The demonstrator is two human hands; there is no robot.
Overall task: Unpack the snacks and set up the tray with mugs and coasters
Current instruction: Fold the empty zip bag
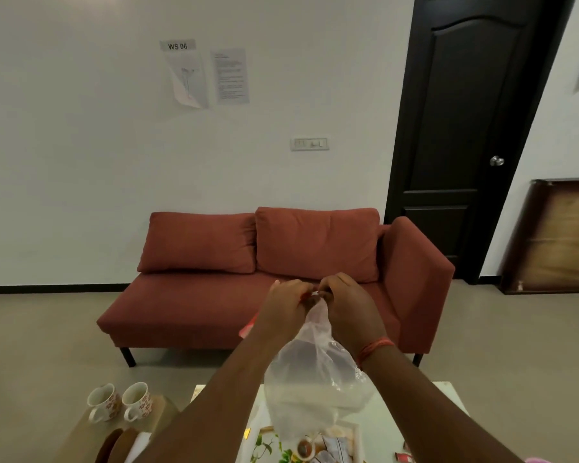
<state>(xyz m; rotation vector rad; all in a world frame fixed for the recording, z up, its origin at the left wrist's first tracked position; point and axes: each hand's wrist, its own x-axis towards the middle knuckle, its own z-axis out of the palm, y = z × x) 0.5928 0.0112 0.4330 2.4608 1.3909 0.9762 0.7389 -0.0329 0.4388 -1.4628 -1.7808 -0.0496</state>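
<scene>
Above a pale table [448, 401] in a white-walled room, I hold a clear plastic bag [310, 385] up by its twisted neck, both hands raised in front of a rust-red sofa [281, 282]. The fingers of my left hand [290, 304] and right hand [346, 304] meet at the knot, pinching the gathered top of the bag; a bit of red shows between them. A red thread band [373, 349] circles my right wrist. The bag hangs down between my forearms, cloudy and slack, its bottom reaching a white tray [356, 439] on the table, where wrapped snacks [318, 447] lie in a heap on a leaf-printed lining. To the left, on a lower tan surface beside the table, two white mugs [119, 402] with red flower patterns stand side by side, handles toward me, and near them brown round coasters [122, 444] lean at the frame's lower edge. Small red packets [403, 456] lie on the table at right. Behind the sofa, papers [203, 75] are taped to the wall, one headed "WS 06", above a switch plate [310, 143]. A dark door [465, 128] with a round knob stands shut at right, and a wooden board [559, 235] leans against the adjoining wall. The floor is plain grey.
</scene>
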